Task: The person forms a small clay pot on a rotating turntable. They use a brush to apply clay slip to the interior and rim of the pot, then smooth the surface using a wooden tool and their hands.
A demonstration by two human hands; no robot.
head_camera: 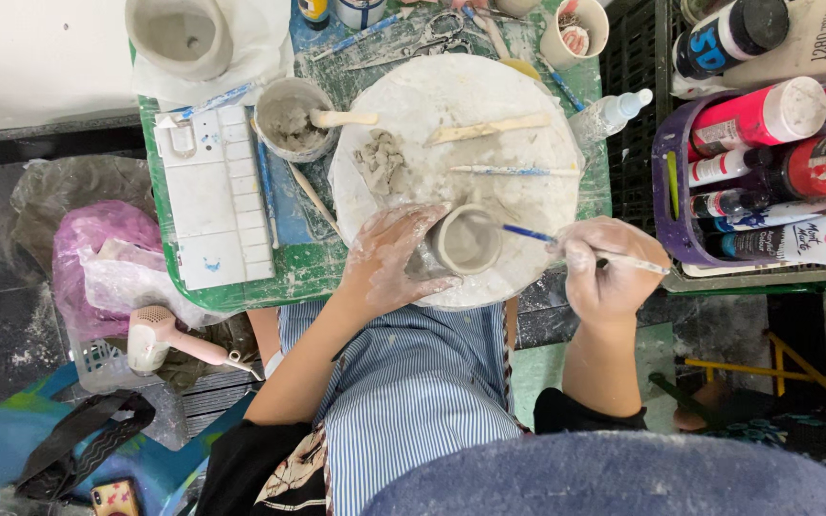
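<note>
A small grey clay cup (467, 241) stands on a round white board (451, 105) at its near edge. My left hand (389, 260), smeared with clay, wraps around the cup's left side. My right hand (612, 268) holds a thin blue-handled brush (566, 245) whose tip touches the cup's right rim. Lumps of clay (381, 160), a wooden modelling stick (486, 129) and another thin tool (513, 171) lie on the board beyond the cup.
A pot of slip with a spoon (293, 119) and a white palette (212, 196) sit left on the green table (303, 269). Scissors (430, 40) lie behind. A purple basket of paint bottles (767, 162) stands right. A pink hairdryer (160, 339) lies on the floor.
</note>
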